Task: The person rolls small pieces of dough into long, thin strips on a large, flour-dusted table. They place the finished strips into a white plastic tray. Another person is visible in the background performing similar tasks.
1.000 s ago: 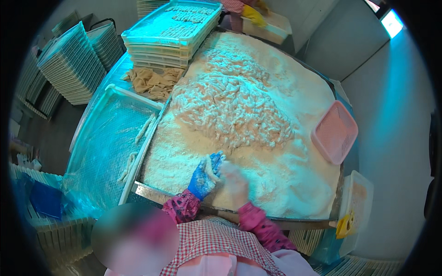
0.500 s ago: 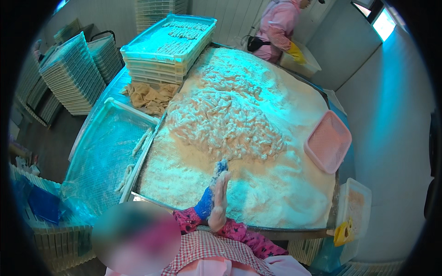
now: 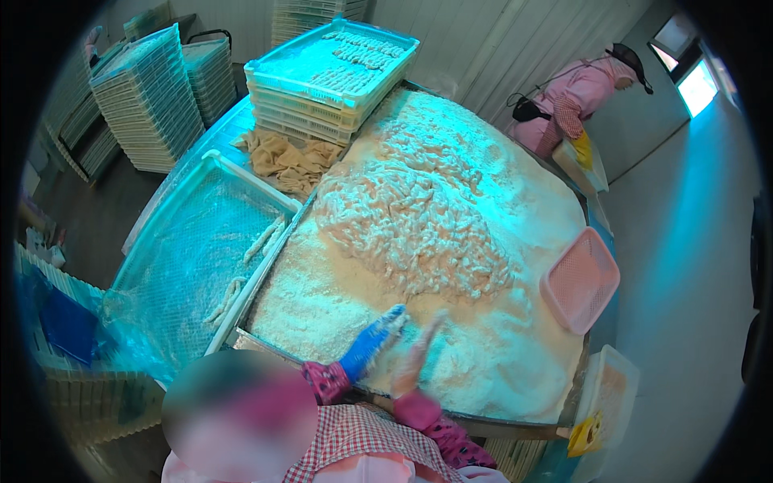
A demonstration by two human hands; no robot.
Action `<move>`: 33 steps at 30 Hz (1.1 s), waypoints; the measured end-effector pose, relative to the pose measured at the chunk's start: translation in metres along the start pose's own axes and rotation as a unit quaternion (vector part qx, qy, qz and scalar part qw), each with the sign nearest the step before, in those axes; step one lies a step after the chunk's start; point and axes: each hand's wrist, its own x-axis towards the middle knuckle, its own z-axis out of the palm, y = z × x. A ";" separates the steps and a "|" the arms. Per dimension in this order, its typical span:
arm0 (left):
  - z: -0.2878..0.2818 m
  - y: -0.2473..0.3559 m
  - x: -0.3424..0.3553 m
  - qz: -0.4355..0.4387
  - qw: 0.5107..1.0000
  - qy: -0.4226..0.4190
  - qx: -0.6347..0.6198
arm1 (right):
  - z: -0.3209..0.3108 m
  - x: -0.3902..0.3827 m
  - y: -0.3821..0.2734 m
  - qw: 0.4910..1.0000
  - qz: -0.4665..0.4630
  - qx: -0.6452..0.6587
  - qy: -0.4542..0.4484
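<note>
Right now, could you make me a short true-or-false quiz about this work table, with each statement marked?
1. The left hand wears a blue glove. True.
2. Both hands are pressed palm to palm. False: a gap separates the left hand from the right hand.
3. A heap of pale strips lies just beyond the hands. True.
4. The basket on the right is blue. False: it is a pink basket.
5. Another person, at the far right, wears a yellow glove. True.
</note>
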 end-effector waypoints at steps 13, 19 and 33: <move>-0.037 0.044 -0.023 0.046 0.874 0.048 -0.481 | 0.072 0.042 0.003 0.965 -0.115 -0.178 -0.151; -0.184 0.063 -0.137 0.117 0.885 0.155 -0.424 | 0.059 0.135 0.045 0.883 -0.173 -0.425 -0.098; -0.309 0.031 -0.327 -0.214 0.940 0.244 0.106 | 0.020 0.169 0.059 0.995 0.059 -0.073 -0.041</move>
